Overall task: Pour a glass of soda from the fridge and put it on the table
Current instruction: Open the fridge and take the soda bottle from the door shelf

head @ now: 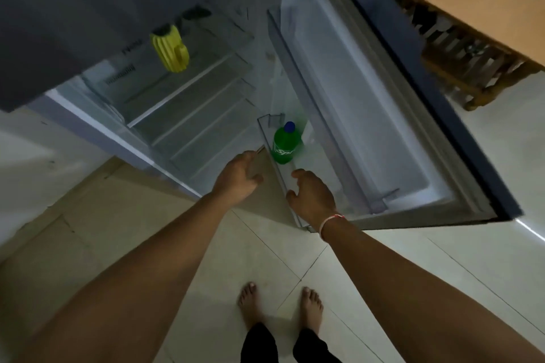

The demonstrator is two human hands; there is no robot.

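A green soda bottle (pixel 286 144) with a blue cap stands upright in the lowest clear door shelf (pixel 267 138) of the open fridge door (pixel 368 103). My left hand (pixel 239 178) hovers just left of that shelf, fingers loosely curled, holding nothing. My right hand (pixel 312 197) is below and to the right of the bottle, over the shelf's near end, fingers spread and empty. Neither hand touches the bottle.
The fridge interior (pixel 188 103) shows clear shelves and a yellow jug (pixel 171 48) on an upper shelf. A wooden table (pixel 472 0) with a chair (pixel 472 68) under it stands to the right, behind the door. My bare feet stand on the tiled floor (pixel 265 244).
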